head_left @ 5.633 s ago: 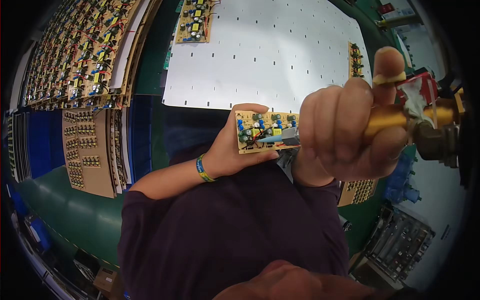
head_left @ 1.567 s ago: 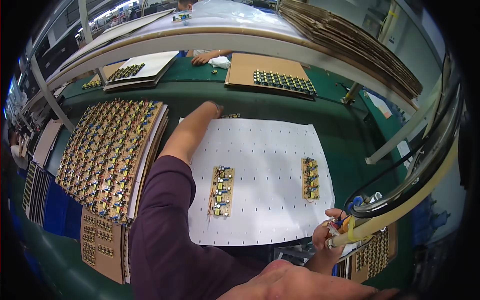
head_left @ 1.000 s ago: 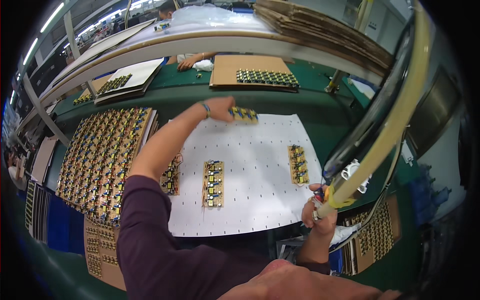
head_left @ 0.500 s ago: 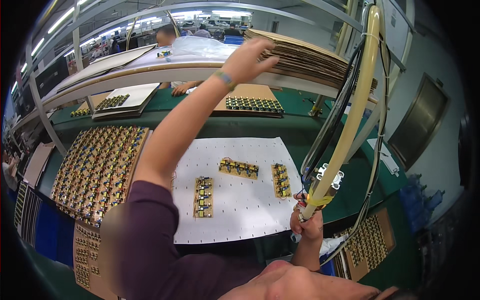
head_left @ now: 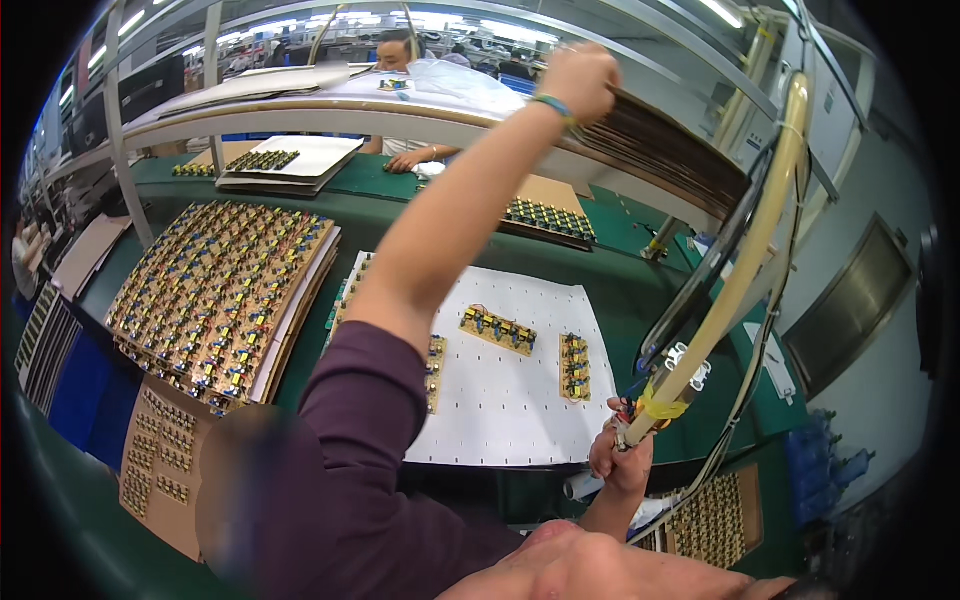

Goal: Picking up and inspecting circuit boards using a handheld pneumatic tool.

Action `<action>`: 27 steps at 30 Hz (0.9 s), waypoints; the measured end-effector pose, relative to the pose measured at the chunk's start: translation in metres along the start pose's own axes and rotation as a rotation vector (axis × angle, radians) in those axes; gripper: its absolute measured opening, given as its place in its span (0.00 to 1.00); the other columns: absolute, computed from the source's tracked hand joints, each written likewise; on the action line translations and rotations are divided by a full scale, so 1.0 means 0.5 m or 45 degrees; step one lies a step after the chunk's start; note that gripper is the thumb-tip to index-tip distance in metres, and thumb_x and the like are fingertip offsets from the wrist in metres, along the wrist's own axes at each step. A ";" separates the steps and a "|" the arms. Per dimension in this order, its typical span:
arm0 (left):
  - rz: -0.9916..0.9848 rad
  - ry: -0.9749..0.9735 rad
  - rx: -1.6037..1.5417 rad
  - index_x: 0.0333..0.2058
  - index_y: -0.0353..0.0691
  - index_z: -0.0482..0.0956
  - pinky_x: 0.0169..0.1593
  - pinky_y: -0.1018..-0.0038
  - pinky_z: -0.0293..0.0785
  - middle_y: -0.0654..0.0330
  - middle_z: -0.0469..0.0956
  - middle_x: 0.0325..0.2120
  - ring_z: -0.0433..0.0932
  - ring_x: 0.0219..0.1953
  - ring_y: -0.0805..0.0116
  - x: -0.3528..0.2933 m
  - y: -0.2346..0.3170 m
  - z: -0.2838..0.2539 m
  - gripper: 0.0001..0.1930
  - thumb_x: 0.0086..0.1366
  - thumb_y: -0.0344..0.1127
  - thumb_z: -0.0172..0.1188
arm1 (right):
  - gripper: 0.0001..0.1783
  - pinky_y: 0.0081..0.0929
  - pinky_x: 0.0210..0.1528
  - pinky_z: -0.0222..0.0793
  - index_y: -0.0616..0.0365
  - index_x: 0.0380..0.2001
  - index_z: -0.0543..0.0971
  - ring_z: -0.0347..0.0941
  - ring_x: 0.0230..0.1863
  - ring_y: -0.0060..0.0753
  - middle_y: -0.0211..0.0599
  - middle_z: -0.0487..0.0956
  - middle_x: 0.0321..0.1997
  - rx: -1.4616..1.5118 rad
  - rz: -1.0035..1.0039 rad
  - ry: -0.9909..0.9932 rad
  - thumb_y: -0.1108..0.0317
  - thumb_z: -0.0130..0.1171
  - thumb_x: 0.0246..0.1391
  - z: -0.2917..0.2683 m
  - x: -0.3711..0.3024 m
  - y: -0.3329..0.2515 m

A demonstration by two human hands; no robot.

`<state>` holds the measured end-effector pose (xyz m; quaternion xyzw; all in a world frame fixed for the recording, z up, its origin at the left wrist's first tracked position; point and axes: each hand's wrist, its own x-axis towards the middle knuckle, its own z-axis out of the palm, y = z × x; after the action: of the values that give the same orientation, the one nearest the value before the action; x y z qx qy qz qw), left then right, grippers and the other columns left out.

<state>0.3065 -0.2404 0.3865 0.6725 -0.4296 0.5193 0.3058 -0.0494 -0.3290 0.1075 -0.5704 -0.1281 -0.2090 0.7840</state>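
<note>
My left hand [head_left: 585, 85] is raised high over the shelf, its fingers curled round the near-left corner of a brown cardboard sheet [head_left: 680, 150] on a stack; the fingertips are blurred and partly hidden. My right hand [head_left: 622, 458] is closed round the lower end of a thick cream hose [head_left: 735, 300] with yellow tape, wires and a metal fitting. In front of me lies a white sheet with small marks [head_left: 490, 420]. On it are narrow circuit boards [head_left: 497, 330] with yellow and blue parts, one at the right [head_left: 574, 367]. My left arm hides part of another [head_left: 435, 372].
Left stands a tall stack of board-covered sheets [head_left: 220, 300]; below it is a cardboard with smaller boards [head_left: 160, 450]. More boards lie at the lower right [head_left: 710, 520]. Hose and cables hang along the right. Across the bench a person's hand [head_left: 415, 158] rests below the shelf [head_left: 300, 118].
My left hand has gone from open fingers above the cardboard stack to curled fingers at its corner. The view has shifted, and my right hand still holds the hose end.
</note>
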 end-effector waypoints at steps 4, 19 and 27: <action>-0.387 0.712 -0.321 0.45 0.35 0.69 0.47 0.66 0.71 0.50 0.74 0.40 0.74 0.43 0.57 -0.118 -0.153 -0.114 0.23 0.50 0.37 0.63 | 0.42 0.16 0.06 0.50 0.76 0.52 0.57 0.53 0.05 0.18 0.28 0.61 0.08 -0.005 0.050 -0.005 0.56 0.64 0.43 0.020 0.002 -0.008; -1.361 -0.014 -2.126 0.53 0.27 0.57 0.41 0.51 0.78 0.41 0.61 0.51 0.69 0.49 0.37 -0.049 0.135 -0.007 0.26 0.61 0.36 0.51 | 0.38 0.17 0.06 0.53 0.74 0.54 0.55 0.55 0.06 0.19 0.27 0.61 0.10 0.051 -0.039 -0.071 0.60 0.61 0.51 0.055 -0.038 -0.016; -1.039 0.111 -2.062 0.39 0.24 0.68 0.44 0.56 0.79 0.46 0.72 0.37 0.75 0.42 0.49 -0.193 0.104 -0.233 0.12 0.62 0.29 0.46 | 0.39 0.17 0.06 0.54 0.72 0.54 0.53 0.56 0.06 0.20 0.28 0.63 0.11 0.156 -0.017 -0.109 0.59 0.62 0.50 0.020 -0.063 -0.006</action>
<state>0.2005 -0.1385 0.3237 0.3316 -0.3797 -0.0652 0.8612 -0.0782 -0.3145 0.0995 -0.5288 -0.1777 -0.1814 0.8099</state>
